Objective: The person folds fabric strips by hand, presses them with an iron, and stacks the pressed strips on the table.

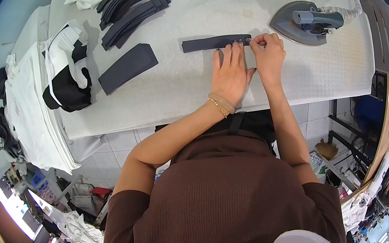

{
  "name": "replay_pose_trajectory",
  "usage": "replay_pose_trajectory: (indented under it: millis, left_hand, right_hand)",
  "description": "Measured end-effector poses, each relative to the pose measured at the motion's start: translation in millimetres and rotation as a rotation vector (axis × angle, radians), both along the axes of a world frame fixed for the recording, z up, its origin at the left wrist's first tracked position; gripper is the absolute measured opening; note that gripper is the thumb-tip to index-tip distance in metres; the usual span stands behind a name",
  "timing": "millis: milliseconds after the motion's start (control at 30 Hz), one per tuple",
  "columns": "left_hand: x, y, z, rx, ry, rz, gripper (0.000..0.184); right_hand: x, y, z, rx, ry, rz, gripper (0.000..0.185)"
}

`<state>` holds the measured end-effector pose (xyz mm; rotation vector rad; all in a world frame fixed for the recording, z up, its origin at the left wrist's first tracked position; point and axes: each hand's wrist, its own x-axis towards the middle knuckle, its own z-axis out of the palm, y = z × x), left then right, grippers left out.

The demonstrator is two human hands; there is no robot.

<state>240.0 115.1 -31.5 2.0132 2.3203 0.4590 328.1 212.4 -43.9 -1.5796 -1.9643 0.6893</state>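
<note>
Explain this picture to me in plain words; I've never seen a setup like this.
There is no robot here, only a person's two bare hands. The single picture comes from a camera worn on the person's head, looking down, so their brown shirt fills the lower part.

The left hand rests its fingers on a dark strip; the right hand seems to pinch the strip's right end.

On the pale table, an iron sits to the right. To the left lie a dark flat piece and, farther away, stacked dark pieces.
</note>
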Motion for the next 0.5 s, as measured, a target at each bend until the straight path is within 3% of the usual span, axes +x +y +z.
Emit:
replay_pose_trajectory:
  millis: [233, 300, 367, 433, 500]
  left_hand:
    - [0, 0, 0, -0.006, 0.07, -0.03, 0.067]
    - [-1, -1, -1, -0.019, 0.059, -0.035, 0.066]
    - [-1, -2, -1, -0.012, 0.052, -0.036, 0.065]
    - [-1, -2, -1, 0.002, 0.044, -0.037, 0.065]
    - [-2, -2, -1, 0.023, 0.03, -0.04, 0.065]
  right_hand:
    - [14, 7, 21, 0.004, -0.032, 0.098, 0.01]
    - [33, 28, 60, 0.303, 0.159, 0.32, 0.011]
    - [55, 58, 105, 0.412, 0.083, 0.32, 0.024]
    - [80, 93, 129, 0.58, -0.197, 0.348, 0.039]
    - [103, 120, 128, 0.471, -0.281, 0.45, 0.043]
